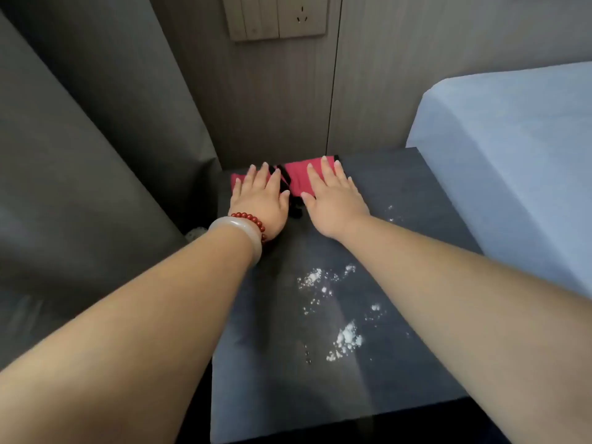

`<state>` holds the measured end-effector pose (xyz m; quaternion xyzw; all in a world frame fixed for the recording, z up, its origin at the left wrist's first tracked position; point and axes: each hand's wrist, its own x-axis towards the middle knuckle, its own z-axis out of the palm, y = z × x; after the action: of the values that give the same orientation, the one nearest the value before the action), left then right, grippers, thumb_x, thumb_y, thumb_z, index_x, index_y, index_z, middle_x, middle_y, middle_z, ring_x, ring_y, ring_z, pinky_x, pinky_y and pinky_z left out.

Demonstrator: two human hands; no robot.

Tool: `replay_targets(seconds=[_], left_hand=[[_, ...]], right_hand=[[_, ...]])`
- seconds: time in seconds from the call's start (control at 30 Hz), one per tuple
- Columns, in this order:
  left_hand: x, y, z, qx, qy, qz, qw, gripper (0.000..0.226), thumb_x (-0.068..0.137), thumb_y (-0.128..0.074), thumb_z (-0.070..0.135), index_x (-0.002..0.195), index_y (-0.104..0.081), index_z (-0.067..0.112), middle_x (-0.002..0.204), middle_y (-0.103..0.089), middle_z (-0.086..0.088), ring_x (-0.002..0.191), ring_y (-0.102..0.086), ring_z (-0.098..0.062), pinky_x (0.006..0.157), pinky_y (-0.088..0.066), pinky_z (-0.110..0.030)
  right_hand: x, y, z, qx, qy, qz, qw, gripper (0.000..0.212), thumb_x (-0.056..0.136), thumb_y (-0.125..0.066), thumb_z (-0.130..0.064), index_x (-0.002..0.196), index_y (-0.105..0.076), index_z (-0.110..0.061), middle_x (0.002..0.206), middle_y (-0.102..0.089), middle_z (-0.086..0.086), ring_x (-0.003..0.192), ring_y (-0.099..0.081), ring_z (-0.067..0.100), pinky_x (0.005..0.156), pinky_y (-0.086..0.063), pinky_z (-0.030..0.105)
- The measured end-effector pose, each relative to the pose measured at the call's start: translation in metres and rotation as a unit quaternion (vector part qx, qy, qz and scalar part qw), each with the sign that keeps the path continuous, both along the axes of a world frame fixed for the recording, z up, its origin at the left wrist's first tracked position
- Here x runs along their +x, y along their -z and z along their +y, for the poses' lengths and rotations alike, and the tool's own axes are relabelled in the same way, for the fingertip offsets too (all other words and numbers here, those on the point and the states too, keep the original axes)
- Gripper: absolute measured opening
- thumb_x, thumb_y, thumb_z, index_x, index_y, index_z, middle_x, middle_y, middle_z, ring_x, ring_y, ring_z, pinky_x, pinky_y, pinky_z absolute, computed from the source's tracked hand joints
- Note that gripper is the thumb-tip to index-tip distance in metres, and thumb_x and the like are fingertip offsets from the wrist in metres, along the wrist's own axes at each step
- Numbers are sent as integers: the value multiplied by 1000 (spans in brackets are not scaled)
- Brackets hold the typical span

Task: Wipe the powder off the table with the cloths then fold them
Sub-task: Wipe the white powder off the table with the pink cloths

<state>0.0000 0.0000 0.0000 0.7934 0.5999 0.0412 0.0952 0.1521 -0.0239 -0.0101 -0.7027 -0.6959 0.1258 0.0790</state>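
Both hands flat, fingers spread: left hand [261,200] and right hand [333,200] each press a red cloth [296,179] at the counter's [416,193] far edge (probably for wiping). Powder [347,338] lies unwiped nearer the person, well apart from the cloths.

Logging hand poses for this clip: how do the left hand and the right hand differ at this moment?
The left hand wears a red bead bracelet and a pale bangle; the right hand has a bare wrist. The left hand covers most of the left cloth, at the left edge of the table; the right hand leaves more of the right cloth showing. Both lie flat with straight fingers on red cloths, away from the powder.
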Motion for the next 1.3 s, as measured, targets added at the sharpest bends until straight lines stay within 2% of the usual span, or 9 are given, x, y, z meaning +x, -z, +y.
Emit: replay_targets(seconds=[0.17, 0.3, 0.37, 0.57, 0.7, 0.87, 1.07, 1.23, 1.3], left_hand=[[4, 29, 29, -60, -31, 53, 996, 61, 99, -17, 49, 154, -2, 26, 162, 6, 0, 147, 10, -24, 119, 4, -46], [6, 50, 27, -25, -41, 68, 997, 64, 97, -14, 55, 153, 2, 29, 161, 9, 1, 147, 11, -24, 117, 8, -48], [4, 53, 27, -12, -38, 69, 997, 64, 97, -14, 55, 153, 2, 29, 162, 8, 1, 147, 10, -25, 117, 8, -48], [13, 43, 19, -41, -56, 69, 995, 63, 98, -14, 51, 153, 2, 26, 161, 10, 1, 147, 14, -23, 117, 9, -50], [14, 44, -4, -31, -52, 47, 997, 63, 98, -16, 49, 153, 1, 24, 162, 8, 0, 147, 14, -22, 117, 10, -48], [13, 48, -2, -44, -24, 66, 997, 64, 98, -14, 52, 152, 5, 25, 161, 13, 0, 146, 16, -23, 117, 9, -49], [26, 53, 5, -10, -13, 50, 999, 62, 98, -15, 48, 153, 2, 25, 162, 8, 0, 147, 12, -22, 117, 8, -49], [25, 54, 1, 19, -12, 48, 999, 61, 98, -14, 46, 153, 0, 23, 162, 5, -1, 147, 10, -23, 118, 5, -49], [25, 55, 2, 27, -13, 46, 998, 61, 98, -15, 46, 153, -1, 23, 162, 4, -1, 147, 9, -23, 118, 5, -49]], right_hand=[[15, 24, 22, -76, -14, -44, 996, 57, 102, -13, -49, 155, -5, -28, 163, 6, 0, 149, 6, 19, 121, -2, 39], [31, 21, 5, 33, 53, -55, 997, 54, 101, -24, -52, 132, -52, -19, 145, -46, 6, 136, -34, 27, 107, -28, 42], [31, 20, -1, 70, 70, -104, 990, 49, 97, -34, -55, 122, -54, -18, 126, -54, 7, 119, -42, 29, 96, -32, 43], [21, 35, -1, -18, 30, -52, 998, 55, 101, -24, -47, 153, -14, -32, 163, 1, 3, 149, 8, 23, 119, 7, 45], [39, 32, 6, 25, -2, -104, 994, 53, 100, -32, -30, 151, -27, -15, 163, -3, 7, 149, 6, 23, 120, 3, 40], [76, 32, 27, -67, 149, -93, 982, 56, 102, -13, -41, 155, 0, -28, 163, 8, 3, 149, 6, 24, 120, 2, 41], [34, 32, 34, -50, -51, -88, 994, 54, 102, -11, -45, 153, 4, -35, 161, 13, -6, 148, 11, 16, 119, 5, 38], [124, 32, 55, -106, 201, -100, 969, 56, 102, -8, -44, 154, 7, -29, 162, 15, 2, 148, 10, 22, 120, 2, 43], [106, 30, 58, -104, 200, -95, 970, 56, 101, -8, -44, 153, 9, -30, 161, 16, 1, 148, 11, 24, 119, 4, 44]])
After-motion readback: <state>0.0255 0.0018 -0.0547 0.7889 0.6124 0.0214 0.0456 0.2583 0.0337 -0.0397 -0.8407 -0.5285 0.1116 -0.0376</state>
